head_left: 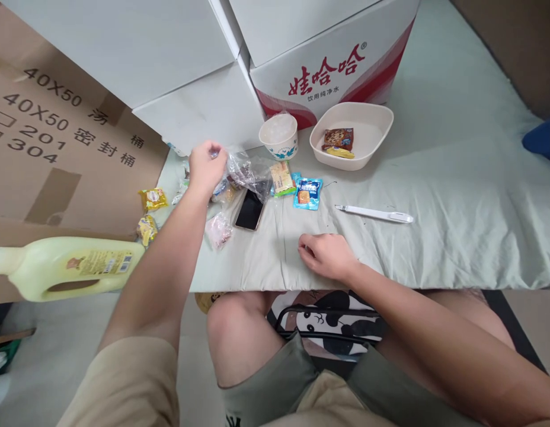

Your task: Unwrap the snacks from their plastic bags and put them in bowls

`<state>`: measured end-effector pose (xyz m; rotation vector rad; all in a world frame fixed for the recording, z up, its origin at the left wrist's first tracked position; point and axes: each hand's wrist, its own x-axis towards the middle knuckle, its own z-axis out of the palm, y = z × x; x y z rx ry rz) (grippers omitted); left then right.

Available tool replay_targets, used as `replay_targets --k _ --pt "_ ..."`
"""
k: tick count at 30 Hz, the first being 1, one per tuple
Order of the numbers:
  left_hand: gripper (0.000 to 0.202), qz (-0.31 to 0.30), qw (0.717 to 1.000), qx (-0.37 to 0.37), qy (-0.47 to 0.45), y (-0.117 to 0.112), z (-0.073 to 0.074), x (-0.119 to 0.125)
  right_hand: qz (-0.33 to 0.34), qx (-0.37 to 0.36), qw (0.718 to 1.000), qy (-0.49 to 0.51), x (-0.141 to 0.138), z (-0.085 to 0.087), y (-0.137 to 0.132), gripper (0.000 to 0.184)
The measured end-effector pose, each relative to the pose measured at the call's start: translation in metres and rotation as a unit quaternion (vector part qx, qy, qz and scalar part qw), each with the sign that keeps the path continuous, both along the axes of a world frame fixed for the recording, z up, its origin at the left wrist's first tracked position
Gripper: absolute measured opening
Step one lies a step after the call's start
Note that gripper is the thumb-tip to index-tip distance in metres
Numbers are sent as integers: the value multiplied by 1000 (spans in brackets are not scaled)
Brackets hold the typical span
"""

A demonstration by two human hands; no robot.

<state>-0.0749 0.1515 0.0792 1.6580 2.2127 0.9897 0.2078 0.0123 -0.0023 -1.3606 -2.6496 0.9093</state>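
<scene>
My left hand (206,168) is stretched out to the left side of the cloth-covered surface (435,196), fingers closed on the edge of a clear plastic bag (248,169) that holds small snacks. My right hand (326,256) rests near the front edge of the cloth, fingers curled under, nothing visible in it. A black phone (249,209) lies just right of my left wrist. Next to the bag lie a yellow-green snack packet (281,178) and a blue snack packet (307,193). A pink wrapped sweet (218,230) sits under my left forearm.
A beige bowl (373,121) holds two snack packets, beside a paper cup (279,136). A white pen-like tool (375,214) lies to the right. White cartons (319,65) stand behind, brown cardboard (57,154) at left with yellow packets (153,198) and a pale yellow bottle (66,267).
</scene>
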Motion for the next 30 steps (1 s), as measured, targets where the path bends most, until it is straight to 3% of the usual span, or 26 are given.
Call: replay_targets --k 5,8,11,13,17,19,23,26,30 --pt "6 -27 995 -92 -21 14 15 20 12 -12 1000 13 3 0 3 29" --pt "6 -15 993 -105 -51 2 22 18 17 -17 999 22 4 -1 5 29" --pt "8 -46 970 -214 -104 -15 23 5 21 -15 999 24 5 0 5 29" --pt "8 -62 965 -245 -76 -24 18 -5 27 -12 999 17 5 0 4 30" --pt "8 -50 990 -131 19 -26 1 -17 32 1 999 -7 3 1 2 32" --pt "10 -71 988 -120 60 -21 -7 -16 30 9 999 -13 1 0 1 32" --pt "9 -157 947 -197 201 -10 -22 -7 27 15 999 -12 1 -1 1 32" --pt "12 -146 916 -238 290 -3 -33 0 31 13 999 -8 2 -1 2 32" --pt "17 -124 900 -272 318 6 -46 7 36 7 999 -3 3 -1 3 32"
